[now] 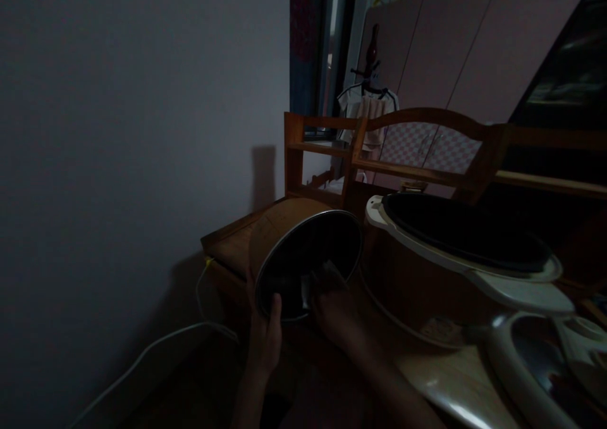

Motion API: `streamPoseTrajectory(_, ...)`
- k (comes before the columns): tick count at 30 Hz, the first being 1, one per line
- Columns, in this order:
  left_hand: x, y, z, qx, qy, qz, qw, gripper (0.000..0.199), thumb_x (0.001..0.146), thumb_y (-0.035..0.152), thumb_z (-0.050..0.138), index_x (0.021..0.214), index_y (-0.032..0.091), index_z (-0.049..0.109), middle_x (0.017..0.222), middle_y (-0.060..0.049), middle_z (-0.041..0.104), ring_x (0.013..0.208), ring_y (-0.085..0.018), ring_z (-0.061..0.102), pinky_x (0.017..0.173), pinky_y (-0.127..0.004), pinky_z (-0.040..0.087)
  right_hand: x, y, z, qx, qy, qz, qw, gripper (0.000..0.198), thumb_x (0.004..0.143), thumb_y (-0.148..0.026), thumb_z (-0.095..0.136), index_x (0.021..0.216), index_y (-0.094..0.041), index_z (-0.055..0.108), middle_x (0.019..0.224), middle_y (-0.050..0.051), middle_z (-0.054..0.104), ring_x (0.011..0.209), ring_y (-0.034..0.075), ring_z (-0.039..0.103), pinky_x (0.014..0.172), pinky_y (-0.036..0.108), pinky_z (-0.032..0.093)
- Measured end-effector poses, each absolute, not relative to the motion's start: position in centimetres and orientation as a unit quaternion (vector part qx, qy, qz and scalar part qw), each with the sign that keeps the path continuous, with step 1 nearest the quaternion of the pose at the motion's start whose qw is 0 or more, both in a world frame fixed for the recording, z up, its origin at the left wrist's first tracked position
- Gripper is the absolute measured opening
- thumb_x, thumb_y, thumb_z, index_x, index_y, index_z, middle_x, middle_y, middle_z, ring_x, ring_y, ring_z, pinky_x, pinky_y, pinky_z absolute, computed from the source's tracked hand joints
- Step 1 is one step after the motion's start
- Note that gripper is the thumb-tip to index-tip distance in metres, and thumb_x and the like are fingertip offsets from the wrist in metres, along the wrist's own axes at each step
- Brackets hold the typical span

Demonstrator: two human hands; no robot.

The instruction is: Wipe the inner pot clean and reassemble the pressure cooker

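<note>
Pot (287, 233) tilts between hands (268, 343) (332, 305) — label (441, 331) on cooker (412, 283) unreadably dim.

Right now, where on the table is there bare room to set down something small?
Two patches look bare: the front strip of table between cooker and lid, and the left corner between wall and pot. The right is crowded: lid and cooker sit close.

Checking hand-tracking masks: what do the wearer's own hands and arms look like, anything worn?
The left hand and right hand look ungloved. The left forearm and right forearm show no sleeve, watch or band as far as they're in view. It's dim, especially around the right hand, so I can't rule out rings.
</note>
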State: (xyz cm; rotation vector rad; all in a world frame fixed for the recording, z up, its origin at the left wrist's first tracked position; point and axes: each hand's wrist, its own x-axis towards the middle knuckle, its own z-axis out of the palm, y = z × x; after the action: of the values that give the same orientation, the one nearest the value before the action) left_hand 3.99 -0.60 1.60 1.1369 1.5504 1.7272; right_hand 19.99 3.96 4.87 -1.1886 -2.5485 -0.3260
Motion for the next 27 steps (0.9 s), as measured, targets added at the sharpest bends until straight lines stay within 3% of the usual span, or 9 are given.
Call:
streamPoseTrajectory(2,4.0,-0.5,1.5,0.418,0.578,0.642,0.281,0.071,0.093,0.058,0.045,0.152,0.019,0.036,0.159,-0.013,0.036,0.151,-0.025,0.021,0.124,-0.042,0.012,19.7,3.4,4.8,-0.416,-0.896,-0.090,0.128,0.034,0.099,-0.020,0.047,0.128,-0.013,0.064,0.132,0.017,0.060,0.123,0.032,0.055,0.109,0.052,0.040)
streamPoseTrajectory(5,4.0,-0.4,1.4,0.420,0.576,0.643,0.281,0.070,0.094,0.058,0.043,0.152,0.018,0.035,0.160,-0.013,0.034,0.152,-0.023,0.017,0.124,-0.039,0.013,19.1,2.7,5.0,-0.406,-0.905,-0.059,0.111,0.037,0.101,-0.017,0.038,0.129,-0.014,0.062,0.135,0.016,0.058,0.114,0.031,0.061,0.099,0.048,0.048)
streamPoseTrajectory(12,4.0,-0.4,1.7,0.433,0.575,0.645,0.257,0.077,0.094,0.057,0.043,0.157,0.020,0.019,0.164,-0.012,0.023,0.152,-0.022,0.014,0.124,-0.037,0.009,17.8,2.1,5.4,-0.355,-0.910,0.072,0.204,0.039,0.106,-0.019,0.030,0.130,-0.013,0.061,0.150,0.011,0.045,0.136,0.023,0.044,0.113,0.038,0.038)
streamPoseTrajectory(18,3.9,-0.3,1.5,0.423,0.577,0.645,0.268,0.077,0.093,0.060,0.044,0.156,0.020,0.026,0.162,-0.014,0.027,0.151,-0.025,0.019,0.124,-0.040,0.010,18.2,2.1,5.2,-0.359,-0.865,0.215,0.278,0.043,0.108,-0.026,0.034,0.150,-0.022,0.042,0.148,0.005,0.047,0.139,0.016,0.041,0.115,0.032,0.035)
streamPoseTrajectory(22,3.8,-0.3,1.1,0.426,0.577,0.645,0.263,0.072,0.094,0.058,0.044,0.154,0.020,0.031,0.162,-0.012,0.029,0.152,-0.023,0.013,0.124,-0.039,0.008,18.9,1.8,5.5,-0.371,-0.872,0.193,0.255,0.046,0.107,-0.027,0.037,0.153,-0.023,0.037,0.149,0.006,0.047,0.133,0.017,0.048,0.109,0.030,0.041)
streamPoseTrajectory(27,3.9,-0.4,1.1,0.429,0.578,0.645,0.257,0.070,0.094,0.057,0.044,0.153,0.019,0.034,0.161,-0.012,0.032,0.152,-0.023,0.014,0.125,-0.039,0.009,19.6,1.7,5.6,-0.415,-0.885,0.088,0.193,0.045,0.105,-0.029,0.039,0.149,-0.023,0.044,0.129,0.008,0.064,0.112,0.022,0.063,0.095,0.033,0.050)
